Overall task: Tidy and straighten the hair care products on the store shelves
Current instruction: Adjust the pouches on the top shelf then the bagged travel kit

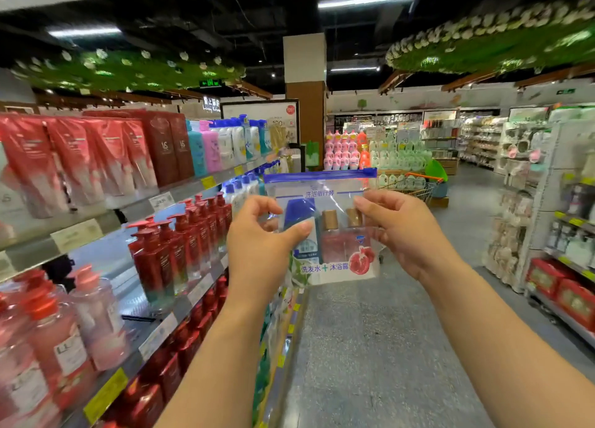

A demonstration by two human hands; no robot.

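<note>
Clear zip pouch with blue seal, held upright in mid-aisle, small bottles inside, left hand fingers pinching its left edge, right hand fingers pinching its right edge, red pump bottles on left shelf, shopping cart far behind.

A travel pouch hung at centre between the left hand and right hand; shelves stood at nine o'clock, a shopping cart behind at one.
</note>
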